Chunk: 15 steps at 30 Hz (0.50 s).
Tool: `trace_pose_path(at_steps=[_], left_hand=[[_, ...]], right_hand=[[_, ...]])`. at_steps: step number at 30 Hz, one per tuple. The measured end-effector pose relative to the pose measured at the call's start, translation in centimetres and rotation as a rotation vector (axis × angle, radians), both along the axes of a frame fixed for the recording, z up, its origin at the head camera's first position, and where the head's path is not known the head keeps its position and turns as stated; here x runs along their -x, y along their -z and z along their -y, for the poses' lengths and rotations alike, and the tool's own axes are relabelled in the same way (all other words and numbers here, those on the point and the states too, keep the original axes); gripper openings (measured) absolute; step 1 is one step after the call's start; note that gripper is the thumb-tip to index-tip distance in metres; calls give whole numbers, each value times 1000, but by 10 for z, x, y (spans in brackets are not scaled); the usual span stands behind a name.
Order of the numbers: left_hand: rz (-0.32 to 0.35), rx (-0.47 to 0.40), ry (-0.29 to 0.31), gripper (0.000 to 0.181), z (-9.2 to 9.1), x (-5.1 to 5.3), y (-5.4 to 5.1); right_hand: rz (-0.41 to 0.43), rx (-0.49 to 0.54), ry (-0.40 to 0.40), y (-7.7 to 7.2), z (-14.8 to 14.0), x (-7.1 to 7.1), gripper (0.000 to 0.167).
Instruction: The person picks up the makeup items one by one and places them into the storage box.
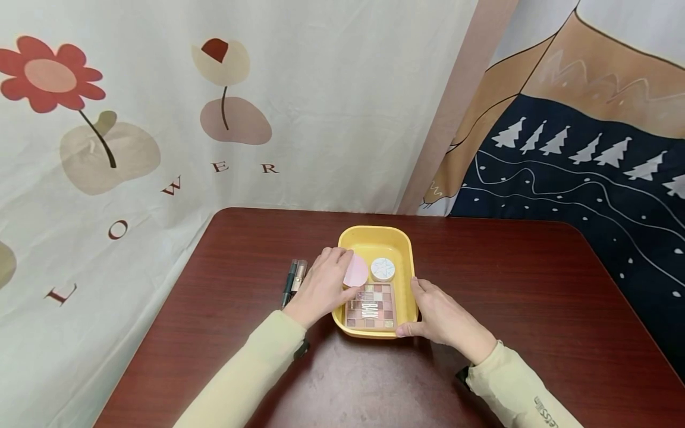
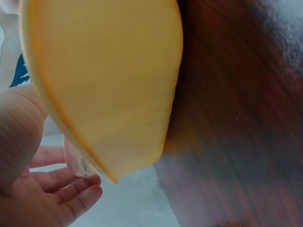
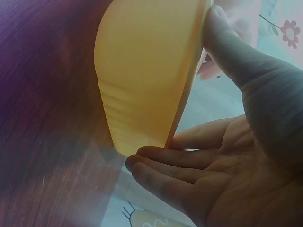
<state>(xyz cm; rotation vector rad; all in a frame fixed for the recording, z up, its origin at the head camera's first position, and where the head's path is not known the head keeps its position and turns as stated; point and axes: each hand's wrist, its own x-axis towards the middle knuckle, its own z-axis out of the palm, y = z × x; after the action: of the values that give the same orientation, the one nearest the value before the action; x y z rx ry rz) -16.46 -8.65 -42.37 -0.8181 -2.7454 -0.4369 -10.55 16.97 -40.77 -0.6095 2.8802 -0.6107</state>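
Note:
A yellow basket (image 1: pixel 374 336) stands on the table, with an eyeshadow palette (image 1: pixel 370 307) and a round white case (image 1: pixel 382 269) inside. My left hand (image 1: pixel 323 286) reaches over its left rim and grips a round pink item (image 1: pixel 355 271) beside the white case. In the left wrist view, fingers (image 2: pixel 78 191) curl round a clear-edged pink item (image 2: pixel 78 158) at the rim. My right hand (image 1: pixel 444 310) touches the basket's right side, thumb at the near corner; its fingers (image 3: pixel 175 163) lie nearly straight against the outer wall (image 3: pixel 142 85) in the right wrist view.
Left of the basket, partly beside my left hand, lie a dark pen-like tube (image 1: pixel 290 282) and a clear-capped tube (image 1: pixel 299 275). The dark red tabletop (image 1: pixel 508 285) extends around them. Printed cloths (image 1: pixel 332 107) hang behind the table's far edge.

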Motion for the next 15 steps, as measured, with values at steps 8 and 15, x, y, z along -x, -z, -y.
trace_pose_path(at_steps=[8, 15], left_hand=[[-40, 37, 26, 73, -5, 6, 1], [-23, 77, 21, 73, -8, 11, 3]], right_hand=[[2, 20, 0, 0, -1, 0, 107], [-1, 21, -2, 0, -1, 0, 106]])
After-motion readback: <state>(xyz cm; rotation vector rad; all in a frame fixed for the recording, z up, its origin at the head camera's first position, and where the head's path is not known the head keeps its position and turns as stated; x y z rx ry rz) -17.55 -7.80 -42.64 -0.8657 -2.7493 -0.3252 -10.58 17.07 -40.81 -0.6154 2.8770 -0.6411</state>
